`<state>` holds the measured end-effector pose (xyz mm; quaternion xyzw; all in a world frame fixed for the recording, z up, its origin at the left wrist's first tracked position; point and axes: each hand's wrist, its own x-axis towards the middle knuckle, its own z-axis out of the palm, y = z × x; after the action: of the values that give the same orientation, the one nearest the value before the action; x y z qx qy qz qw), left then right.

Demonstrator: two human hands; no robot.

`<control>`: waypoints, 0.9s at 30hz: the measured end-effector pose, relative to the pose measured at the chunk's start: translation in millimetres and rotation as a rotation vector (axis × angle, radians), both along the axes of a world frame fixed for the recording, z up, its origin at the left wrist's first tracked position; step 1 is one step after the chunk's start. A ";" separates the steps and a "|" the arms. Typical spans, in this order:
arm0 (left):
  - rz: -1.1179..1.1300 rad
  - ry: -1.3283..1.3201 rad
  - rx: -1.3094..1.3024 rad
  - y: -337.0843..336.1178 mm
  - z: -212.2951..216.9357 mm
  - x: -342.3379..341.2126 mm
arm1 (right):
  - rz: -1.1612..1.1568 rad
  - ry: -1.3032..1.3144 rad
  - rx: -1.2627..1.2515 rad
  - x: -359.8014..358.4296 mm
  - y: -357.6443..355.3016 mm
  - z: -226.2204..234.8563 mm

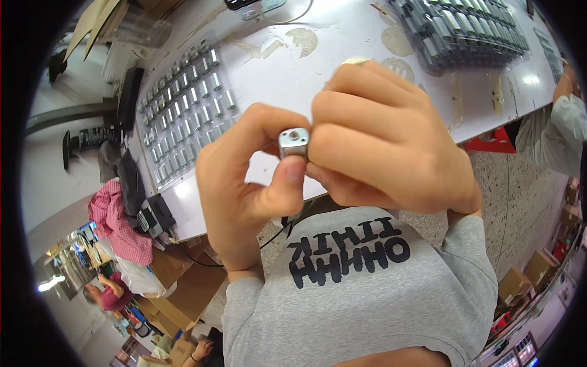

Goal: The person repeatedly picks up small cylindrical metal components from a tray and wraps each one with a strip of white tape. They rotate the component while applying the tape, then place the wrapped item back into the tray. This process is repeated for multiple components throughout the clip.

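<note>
**Two hands, one tiny motor, and a bench full of the same**

Both hands are up close over the edge of the white table (342,43), pinching one small silver motor (293,142) between them. The left hand (241,183) has it between thumb and curled forefinger, thumb pressed up against the lower side. The right hand (385,147) comes in from the other side with fingers folded over, touching the motor's right face, so most of the little can is covered and only its top end with the stubby shaft shows. So: both hands closed on the motor, held in the air just above the table's near edge, in front of the grey shirt (367,287).

Around it, plenty of stuff. On the left part of the table lies a clear tray of motors (186,104) in neat rows. Up at the far right sits a stack of dark trays (465,27), also packed. A black cable (278,235) hangs below the left wrist. Red checked cloth (116,223) and cardboard boxes (183,287) pile up off the left end. Another person's sleeve (559,131) pokes in at the right rim, well apart from the motor.
</note>
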<state>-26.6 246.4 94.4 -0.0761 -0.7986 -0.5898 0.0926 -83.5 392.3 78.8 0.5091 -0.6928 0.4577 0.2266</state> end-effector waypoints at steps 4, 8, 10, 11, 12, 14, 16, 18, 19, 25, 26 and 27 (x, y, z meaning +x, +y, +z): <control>-0.130 -0.275 0.198 -5.5 -7.8 4.3 | -0.140 0.392 0.023 18.2 -9.4 -8.0; -0.136 -0.416 0.504 -12.6 -42.0 2.0 | 0.090 0.436 0.084 35.7 -15.4 -6.3; 0.008 -0.308 0.602 -33.5 -58.3 8.8 | 0.170 0.233 0.102 24.9 -15.7 -3.8; 0.087 -0.217 0.558 -44.0 -59.1 11.0 | 0.161 0.111 0.102 15.5 -14.2 -1.8; 0.166 -0.126 0.512 -56.6 -58.7 13.7 | 0.150 -0.006 0.036 9.4 -17.0 -3.1; 0.339 -0.056 0.227 -95.8 -59.5 20.2 | 0.140 -0.246 -0.060 -2.7 -21.7 -12.4; 0.573 -0.117 -0.133 -131.3 -45.3 29.6 | 0.153 -0.493 -0.139 -13.7 -27.2 -21.1; 0.712 -0.188 -0.452 -173.1 -53.3 39.0 | 0.125 -0.641 -0.133 -20.1 -28.1 -24.9; 0.749 -0.177 -0.590 -190.6 -58.1 43.6 | 0.112 -0.718 -0.130 -22.5 -28.7 -27.3; 0.769 -0.191 -1.035 -228.3 -75.3 16.8 | 0.016 -0.756 -0.031 -38.1 -29.9 -40.7; 0.746 -0.191 -1.084 -231.8 -77.2 12.4 | 0.010 -0.747 -0.014 -38.3 -30.3 -42.4; 0.690 -0.149 -1.144 -235.3 -78.6 10.6 | 0.007 -0.755 0.000 -37.7 -30.3 -43.9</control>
<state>-16.0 11.1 15.9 0.1872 -0.9682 -0.0139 0.1654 -121.3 362.0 35.0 0.3069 -0.7259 0.6138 -0.0467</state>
